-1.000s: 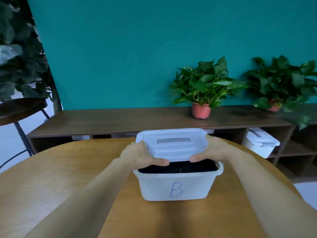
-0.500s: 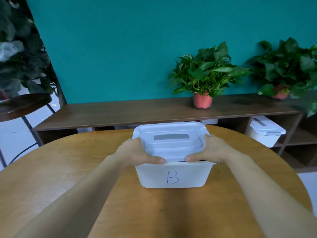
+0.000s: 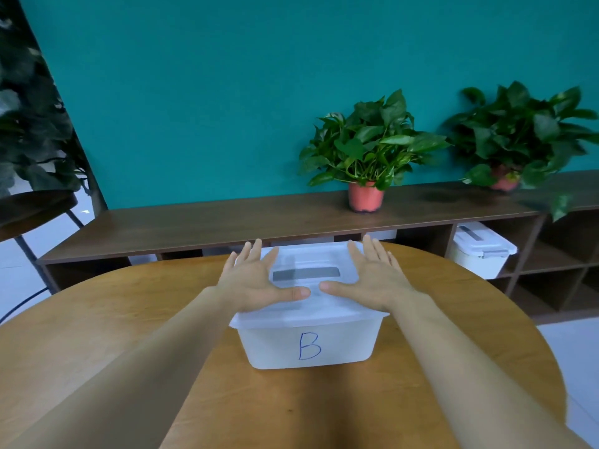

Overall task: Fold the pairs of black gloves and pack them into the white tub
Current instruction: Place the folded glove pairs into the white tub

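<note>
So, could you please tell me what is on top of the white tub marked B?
A white lid covers the white tub, and the left hand and right hand lie flat on it. The lid hides whatever is inside.

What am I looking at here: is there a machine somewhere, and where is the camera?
No machine: these are a person's two bare hands, filmed by one camera worn on the head, looking forward and down. The left hand and right hand lie flat, fingers straight, on the lid of a white tub marked B, standing on a round wooden table. Neither grips anything. The lid hides the contents. Behind, a long shelf carries one potted plant and another plant, and houses a second tub.
</note>
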### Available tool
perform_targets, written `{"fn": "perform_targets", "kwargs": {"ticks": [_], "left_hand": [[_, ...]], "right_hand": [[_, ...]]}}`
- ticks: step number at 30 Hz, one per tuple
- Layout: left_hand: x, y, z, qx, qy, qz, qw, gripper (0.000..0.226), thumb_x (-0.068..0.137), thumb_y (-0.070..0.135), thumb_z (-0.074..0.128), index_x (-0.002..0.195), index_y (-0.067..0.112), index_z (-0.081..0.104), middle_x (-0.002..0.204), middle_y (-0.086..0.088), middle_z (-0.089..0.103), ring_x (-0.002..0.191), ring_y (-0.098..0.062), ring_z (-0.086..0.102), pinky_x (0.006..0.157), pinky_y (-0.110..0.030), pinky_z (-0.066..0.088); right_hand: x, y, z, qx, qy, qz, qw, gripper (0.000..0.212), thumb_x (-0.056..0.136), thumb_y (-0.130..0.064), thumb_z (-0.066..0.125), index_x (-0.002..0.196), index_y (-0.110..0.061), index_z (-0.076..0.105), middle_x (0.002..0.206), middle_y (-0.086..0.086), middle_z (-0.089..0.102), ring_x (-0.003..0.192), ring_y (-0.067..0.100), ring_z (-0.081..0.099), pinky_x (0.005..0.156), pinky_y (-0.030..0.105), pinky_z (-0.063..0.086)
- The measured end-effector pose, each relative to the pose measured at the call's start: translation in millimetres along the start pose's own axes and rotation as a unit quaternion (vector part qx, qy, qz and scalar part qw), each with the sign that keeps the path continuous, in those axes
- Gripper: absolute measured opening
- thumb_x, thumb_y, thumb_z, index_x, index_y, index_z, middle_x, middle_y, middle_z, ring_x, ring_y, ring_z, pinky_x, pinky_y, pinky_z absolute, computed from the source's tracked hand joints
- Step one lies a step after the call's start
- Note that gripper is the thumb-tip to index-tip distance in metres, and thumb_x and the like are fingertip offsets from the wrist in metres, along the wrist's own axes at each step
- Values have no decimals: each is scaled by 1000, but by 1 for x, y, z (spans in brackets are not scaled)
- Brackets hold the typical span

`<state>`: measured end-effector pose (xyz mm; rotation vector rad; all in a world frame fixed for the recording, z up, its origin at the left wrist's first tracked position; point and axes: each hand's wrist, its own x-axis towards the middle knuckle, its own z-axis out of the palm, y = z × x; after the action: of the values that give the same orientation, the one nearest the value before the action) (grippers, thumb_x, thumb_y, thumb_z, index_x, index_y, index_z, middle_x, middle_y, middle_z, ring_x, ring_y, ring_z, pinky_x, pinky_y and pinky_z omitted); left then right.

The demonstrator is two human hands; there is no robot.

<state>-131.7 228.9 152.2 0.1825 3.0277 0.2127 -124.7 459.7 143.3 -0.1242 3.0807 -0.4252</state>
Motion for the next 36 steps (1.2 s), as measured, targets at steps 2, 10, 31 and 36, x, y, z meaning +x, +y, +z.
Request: {"fn": "perform_targets", "kwargs": {"ticks": [2, 10, 31, 36], "left_hand": [[13, 1, 6, -21, -21, 28, 999, 145, 37, 108, 29, 158, 36, -3, 166, -6, -16, 151, -23, -19, 122, -47, -12], [33, 0, 23, 15, -61, 16, 998, 133, 43, 103, 44, 154, 49, -6, 166, -5, -12, 152, -21, -16, 120, -50, -14], [48, 56, 11, 21, -121, 70, 990, 131, 51, 98, 54, 155, 45, -4, 166, 7, -12, 152, -20, -18, 115, -64, -14], [48, 59, 8, 38, -134, 59, 988, 130, 51, 98, 54, 155, 45, -3, 166, 8, -11, 152, -20, -16, 115, -65, -13]], "right_hand": [[11, 3, 4, -19, -28, -3, 999, 117, 70, -93, 37, 157, -27, -7, 162, 5, -22, 149, 20, -22, 122, 42, -7], [25, 16, 15, -54, -74, -6, 996, 116, 71, -94, 30, 157, -27, -8, 163, 3, -21, 149, 17, -22, 122, 40, -7], [5, 34, 12, 113, -54, 72, 990, 121, 67, -86, 56, 157, -31, -4, 163, 6, -18, 150, 22, -18, 122, 46, -4], [5, 45, 16, 139, -37, 148, 978, 140, 51, -91, 62, 156, -30, -9, 165, 4, 7, 152, 28, 0, 121, 53, 5]]}}
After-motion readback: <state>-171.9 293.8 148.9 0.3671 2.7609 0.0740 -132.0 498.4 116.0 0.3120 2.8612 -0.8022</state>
